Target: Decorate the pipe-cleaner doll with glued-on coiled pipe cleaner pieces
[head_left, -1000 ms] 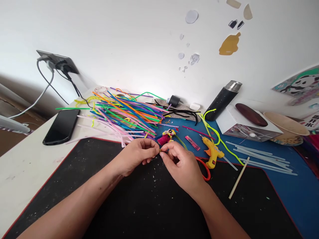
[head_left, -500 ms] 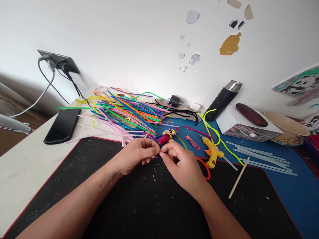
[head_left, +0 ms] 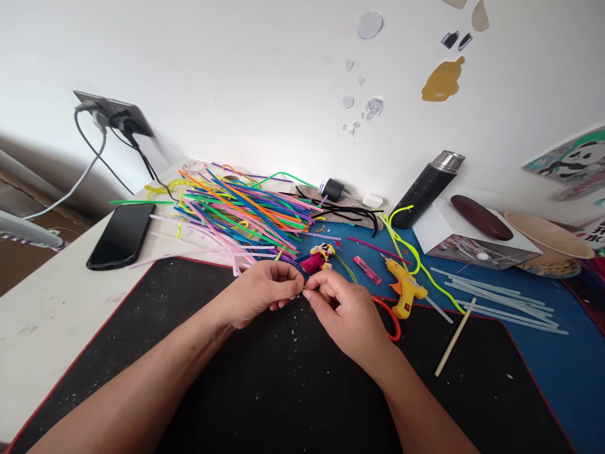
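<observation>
Over the black mat (head_left: pixel 283 391), my left hand (head_left: pixel 265 290) and my right hand (head_left: pixel 345 312) meet fingertip to fingertip, both closed in a pinch. Between them a tiny bit of yellow pipe cleaner (head_left: pixel 304 288) shows; most of it is hidden by the fingers. A yellow tip (head_left: pixel 280 253) pokes up behind my left hand. Just beyond the fingers lies a small doll (head_left: pixel 319 257) with a magenta wound body and a yellow and white head. Red scissor handles (head_left: pixel 395 321) stick out beside my right hand, partly covered by it.
Many coloured pipe cleaners (head_left: pixel 246 211) are heaped at the back left, near a black phone (head_left: pixel 121 236). To the right lie a yellow glue gun (head_left: pixel 404 290), clear glue sticks (head_left: pixel 510 302) and a pale stick (head_left: pixel 454 337). A black flask (head_left: pixel 428 189) leans behind them.
The camera view has shifted slightly, so the background sits a little to the right. Both hands keep the same pinch, nearly still.
</observation>
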Tool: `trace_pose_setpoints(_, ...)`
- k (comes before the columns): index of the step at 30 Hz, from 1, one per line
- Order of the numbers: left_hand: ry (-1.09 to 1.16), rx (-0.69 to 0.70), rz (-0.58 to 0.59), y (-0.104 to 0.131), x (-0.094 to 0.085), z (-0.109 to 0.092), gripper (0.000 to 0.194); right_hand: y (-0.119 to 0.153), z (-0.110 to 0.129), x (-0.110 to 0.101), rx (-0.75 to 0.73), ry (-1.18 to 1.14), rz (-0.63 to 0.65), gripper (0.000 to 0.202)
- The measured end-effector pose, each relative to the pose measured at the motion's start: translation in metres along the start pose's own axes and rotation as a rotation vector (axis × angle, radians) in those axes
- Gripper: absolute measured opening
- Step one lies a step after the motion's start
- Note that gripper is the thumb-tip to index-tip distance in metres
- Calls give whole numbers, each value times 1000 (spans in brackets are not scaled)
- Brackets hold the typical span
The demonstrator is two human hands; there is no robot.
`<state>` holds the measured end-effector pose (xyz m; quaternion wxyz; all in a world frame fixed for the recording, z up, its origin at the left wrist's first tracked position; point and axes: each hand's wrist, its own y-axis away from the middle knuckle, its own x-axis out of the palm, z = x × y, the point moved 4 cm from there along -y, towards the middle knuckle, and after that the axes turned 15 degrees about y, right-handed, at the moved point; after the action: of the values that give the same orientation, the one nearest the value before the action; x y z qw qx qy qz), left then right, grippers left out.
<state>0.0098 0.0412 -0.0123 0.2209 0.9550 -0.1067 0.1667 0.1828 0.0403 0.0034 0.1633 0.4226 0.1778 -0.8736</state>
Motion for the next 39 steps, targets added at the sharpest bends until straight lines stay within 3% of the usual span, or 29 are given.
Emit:
trace_pose_setpoints(16, 0, 5, -10, 0, -1, -1, 30, -1, -2, -2, 68, -53, 54, 6)
trace_pose_setpoints(27, -198, 75, 21, 2, -3, -2, 21, -2, -3, 1, 143, -122, 124, 9)
trace_pose_setpoints(29, -246, 114, 15, 2, -4, -4, 24, -2, -3, 2, 146, -102, 132, 9)
trace_pose_setpoints(34, -302, 266, -141, 2, -9, -14, 38, -1, 0, 7, 84, 72, 157, 12)
trace_pose_setpoints(39, -273, 288, -148, 2, -9, -15, 37, 3, 6, 19, -6, 258, 219, 12)
